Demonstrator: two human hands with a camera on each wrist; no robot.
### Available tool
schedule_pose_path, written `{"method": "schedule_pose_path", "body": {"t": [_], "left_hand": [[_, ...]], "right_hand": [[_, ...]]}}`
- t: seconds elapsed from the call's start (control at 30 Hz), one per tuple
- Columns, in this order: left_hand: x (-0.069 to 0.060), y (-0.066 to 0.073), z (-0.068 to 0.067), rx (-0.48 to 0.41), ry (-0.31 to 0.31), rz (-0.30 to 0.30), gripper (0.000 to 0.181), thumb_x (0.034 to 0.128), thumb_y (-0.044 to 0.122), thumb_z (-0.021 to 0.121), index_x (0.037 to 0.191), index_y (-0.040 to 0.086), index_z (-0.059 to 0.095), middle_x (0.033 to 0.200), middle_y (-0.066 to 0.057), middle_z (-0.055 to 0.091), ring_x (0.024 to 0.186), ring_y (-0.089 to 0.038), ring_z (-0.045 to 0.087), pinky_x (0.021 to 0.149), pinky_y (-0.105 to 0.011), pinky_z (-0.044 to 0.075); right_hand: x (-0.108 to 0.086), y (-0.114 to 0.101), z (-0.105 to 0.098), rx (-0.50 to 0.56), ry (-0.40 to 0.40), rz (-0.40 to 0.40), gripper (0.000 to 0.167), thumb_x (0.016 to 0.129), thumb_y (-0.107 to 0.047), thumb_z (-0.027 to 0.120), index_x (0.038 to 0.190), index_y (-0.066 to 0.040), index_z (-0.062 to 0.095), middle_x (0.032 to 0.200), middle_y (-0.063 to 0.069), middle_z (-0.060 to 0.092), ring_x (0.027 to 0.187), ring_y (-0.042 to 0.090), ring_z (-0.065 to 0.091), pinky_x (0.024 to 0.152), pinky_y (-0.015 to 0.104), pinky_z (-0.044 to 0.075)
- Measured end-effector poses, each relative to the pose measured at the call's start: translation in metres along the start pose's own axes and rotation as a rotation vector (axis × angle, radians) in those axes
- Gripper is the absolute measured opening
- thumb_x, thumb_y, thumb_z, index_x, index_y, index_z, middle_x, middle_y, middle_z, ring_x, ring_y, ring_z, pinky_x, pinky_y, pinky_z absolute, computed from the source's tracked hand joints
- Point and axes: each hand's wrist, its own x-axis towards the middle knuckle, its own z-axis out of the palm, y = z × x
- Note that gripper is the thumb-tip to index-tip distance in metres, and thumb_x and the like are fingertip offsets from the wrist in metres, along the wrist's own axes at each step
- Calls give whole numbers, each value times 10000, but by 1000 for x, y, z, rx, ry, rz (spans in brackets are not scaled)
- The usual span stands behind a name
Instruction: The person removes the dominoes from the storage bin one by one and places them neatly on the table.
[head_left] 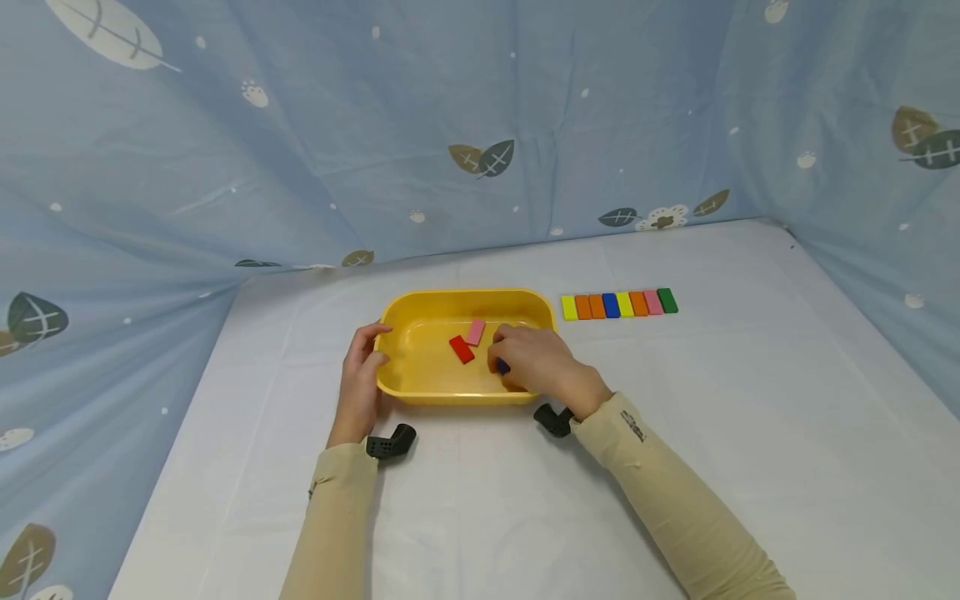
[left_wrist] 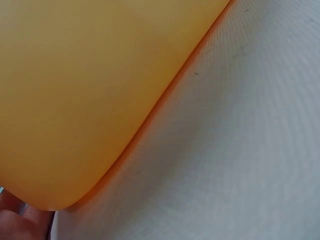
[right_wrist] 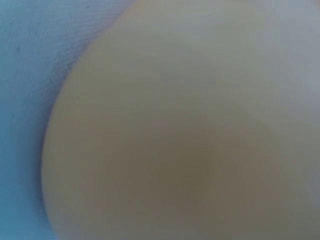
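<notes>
A yellow plastic tray [head_left: 420,367] sits on the white-covered table. At its left end, my left hand [head_left: 360,385] holds the rim, fingers curled over the edge. My right hand [head_left: 542,360] reaches over the tray's right end and pinches a dark blue block [head_left: 502,366], mostly hidden by the fingers. Left of that hand, a red block [head_left: 462,349] and a pink block [head_left: 476,332] lie on the tray floor. The tray's outer wall [left_wrist: 90,110] fills much of the left wrist view, with left-hand fingers [left_wrist: 22,225] at its lower corner. Its blurred wall [right_wrist: 175,130] dominates the right wrist view.
Right of the tray, a row of several coloured blocks [head_left: 611,305] lies side by side: yellow, orange, blue, pink and green. A blue leaf-patterned curtain [head_left: 420,125] hangs behind the white table [head_left: 465,508] and along its sides.
</notes>
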Motion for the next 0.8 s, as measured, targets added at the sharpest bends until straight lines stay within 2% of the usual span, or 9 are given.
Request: {"method": "schedule_pose_path", "body": {"t": [0.17, 0.37, 0.47, 0.6, 0.8], "left_hand": [[0, 2, 1, -1, -2, 0, 388, 816, -47, 334, 1193, -13, 418, 1360, -53, 323, 1238, -178, 314, 1017, -402, 281], [2, 2, 0, 7, -4, -2, 389, 816, -35, 337, 1194, 2, 423, 1364, -44, 322, 1237, -173, 315, 1013, -400, 288], [2, 0, -2, 6, -6, 0, 392, 816, -36, 337, 1194, 8, 426, 1365, -43, 321, 1243, -173, 307, 1017, -399, 281], [6, -8, -5, -5, -3, 2, 388, 820, -37, 343, 1189, 29, 441, 1358, -20, 328, 1248, -158, 298, 1023, -378, 276], [9, -19, -8, -2, 5, -10, 385, 826, -16, 348, 1183, 73, 462, 1352, 19, 334, 1233, -152, 317, 1005, -341, 310]], "right_hand": [[0, 0, 0, -4, 8, 23, 184, 795, -253, 622, 978, -254, 634, 1036, -52, 515, 848, 109, 473, 688, 261, 427], [2, 0, 0, -17, 37, 54, 225, 811, -333, 572, 1017, -254, 611, 942, -44, 484, 747, 122, 452, 589, 243, 397], [3, 1, 1, 7, 62, 76, 276, 810, -346, 556, 1066, -253, 598, 982, -33, 470, 735, 129, 449, 601, 239, 403], [3, 3, 0, 91, 127, 86, 323, 808, -309, 569, 1121, -230, 594, 1104, -8, 452, 744, 140, 470, 674, 236, 444], [0, 12, -6, 303, 180, 54, 361, 806, -229, 603, 1165, -194, 581, 1201, 13, 408, 811, 157, 515, 746, 256, 475]]}}
